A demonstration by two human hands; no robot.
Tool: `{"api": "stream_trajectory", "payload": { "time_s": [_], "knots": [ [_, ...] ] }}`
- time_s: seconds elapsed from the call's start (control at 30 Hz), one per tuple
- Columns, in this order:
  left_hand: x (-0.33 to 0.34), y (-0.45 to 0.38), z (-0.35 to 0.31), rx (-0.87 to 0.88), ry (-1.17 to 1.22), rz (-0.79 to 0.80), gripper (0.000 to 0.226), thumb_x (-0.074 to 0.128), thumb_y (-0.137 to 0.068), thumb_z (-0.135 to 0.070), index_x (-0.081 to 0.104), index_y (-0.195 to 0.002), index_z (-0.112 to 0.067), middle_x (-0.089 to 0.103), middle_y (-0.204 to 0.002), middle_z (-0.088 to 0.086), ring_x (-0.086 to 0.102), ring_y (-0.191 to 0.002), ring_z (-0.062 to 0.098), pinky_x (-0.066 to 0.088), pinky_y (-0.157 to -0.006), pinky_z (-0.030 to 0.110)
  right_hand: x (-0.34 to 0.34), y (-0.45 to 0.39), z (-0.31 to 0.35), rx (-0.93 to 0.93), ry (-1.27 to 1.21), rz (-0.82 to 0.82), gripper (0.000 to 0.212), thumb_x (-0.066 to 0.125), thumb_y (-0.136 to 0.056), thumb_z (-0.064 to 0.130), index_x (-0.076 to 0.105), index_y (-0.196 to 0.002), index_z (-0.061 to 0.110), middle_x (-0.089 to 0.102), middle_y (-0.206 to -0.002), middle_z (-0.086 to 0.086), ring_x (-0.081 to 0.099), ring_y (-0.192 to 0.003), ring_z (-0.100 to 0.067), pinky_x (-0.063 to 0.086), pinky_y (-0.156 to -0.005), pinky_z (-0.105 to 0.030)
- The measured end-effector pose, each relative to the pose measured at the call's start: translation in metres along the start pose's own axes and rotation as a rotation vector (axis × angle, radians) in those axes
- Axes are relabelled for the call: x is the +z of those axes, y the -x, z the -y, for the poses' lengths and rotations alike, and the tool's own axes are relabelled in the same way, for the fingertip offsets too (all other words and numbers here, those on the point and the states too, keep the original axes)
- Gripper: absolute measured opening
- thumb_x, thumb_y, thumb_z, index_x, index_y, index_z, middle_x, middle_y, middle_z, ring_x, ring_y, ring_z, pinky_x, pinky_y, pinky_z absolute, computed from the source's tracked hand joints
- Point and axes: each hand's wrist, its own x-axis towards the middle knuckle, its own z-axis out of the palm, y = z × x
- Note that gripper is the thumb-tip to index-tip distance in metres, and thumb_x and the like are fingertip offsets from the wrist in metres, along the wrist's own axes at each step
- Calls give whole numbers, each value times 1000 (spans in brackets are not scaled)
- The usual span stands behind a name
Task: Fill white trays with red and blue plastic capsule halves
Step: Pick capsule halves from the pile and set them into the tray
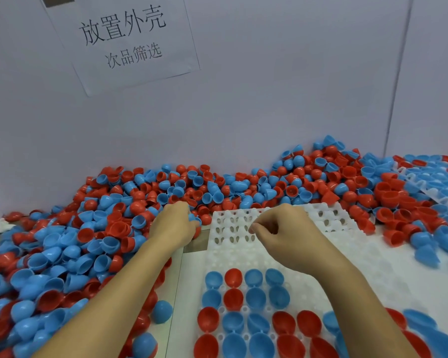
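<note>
Over the lengthwise white tray (274,257), curled right hand (282,235) holds nothing; left hand (175,223) grips capsule halves (195,220).

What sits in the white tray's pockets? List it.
The white tray holds red and blue capsule halves in its near rows, open sides up. The middle and far pockets show bare. The right hand and forearm cover several pockets, so their contents can't be seen.

Even, diffuse light with a cool bluish cast over the whole scene; shadows beneath the hands (171,223) are soft and faint; small glossy highlights on the capsule halves (233,277); straight lines bow toward the edges; the nearest corners look slightly soft and stretched.
</note>
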Motion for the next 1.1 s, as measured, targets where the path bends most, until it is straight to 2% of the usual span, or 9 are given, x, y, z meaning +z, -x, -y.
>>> {"api": "stream_trajectory", "payload": {
  "time_s": [0.03,0.13,0.2,0.27,0.37,0.7,0.87,1.0,1.1],
  "knots": [
    [-3,4,-4,1,60,-46,21,63,-98,-28,51,-92,-13,53,-84,0,51,-76,17,42,-63,27,1,0,1,-8,-3,-5,27,57,-98,22,75,-81,9,65,-61,-7,47,-49,-10,50,-54,-25],
    [-12,19,-14,32,290,-203,24,66,-97,-31,56,-83,-14,58,-77,-2,55,-76,17,47,-80,36,3,0,4,-35,-22,-33,28,58,-98,23,74,-77,13,64,-60,-4,48,-49,-14,48,-51,-26],
    [-16,34,-23,79,580,-238,20,68,-95,-30,61,-81,-16,62,-74,-4,59,-72,12,49,-72,27,6,0,6,-61,-66,-65,25,59,-98,24,73,-77,22,64,-61,4,55,-54,-11,51,-56,-25],
    [-16,51,-31,115,879,-180,16,70,-92,-33,67,-83,-19,70,-77,-3,67,-74,11,53,-67,23,10,0,11,-64,-191,-72,12,61,-97,27,73,-100,29,69,-76,10,65,-68,-3,56,-65,-19],
    [-9,68,-36,183,1117,-45,21,68,-85,-42,70,-85,-21,74,-82,-1,72,-79,14,61,-72,34,18,-1,17,-78,-357,-26,26,63,-96,30,63,-122,33,69,-100,11,68,-88,-5,60,-76,-24],
    [-3,70,-25,101,1389,64,33,66,-73,-58,72,-79,-26,74,-88,8,67,-84,24,52,-87,48,25,-3,25,-69,-493,-107,16,71,-90,15,73,-106,19,75,-83,4,73,-71,-9,56,-61,-17],
    [-5,65,-16,-119,1403,-82,36,56,-93,-51,67,-91,-17,73,-84,3,65,-86,24,54,-84,47,26,-1,25,-28,-626,-123,17,65,-94,13,68,-104,27,74,-86,1,73,-73,-10,55,-62,-15],
    [-6,57,1,-277,1453,-235,27,49,-105,-38,59,-93,-16,65,-61,-6,62,-56,10,54,-67,36,27,1,26,-36,-609,-75,26,60,-98,17,67,-111,38,69,-90,-2,72,-77,-11,56,-65,-17],
    [-4,52,16,-364,1287,-364,16,50,-104,-30,55,-97,-16,66,-75,-1,61,-56,9,48,-61,30,29,-1,25,-1,-578,-112,13,62,-96,24,69,-100,35,71,-83,3,73,-74,-8,56,-62,-15]
  ]
}}
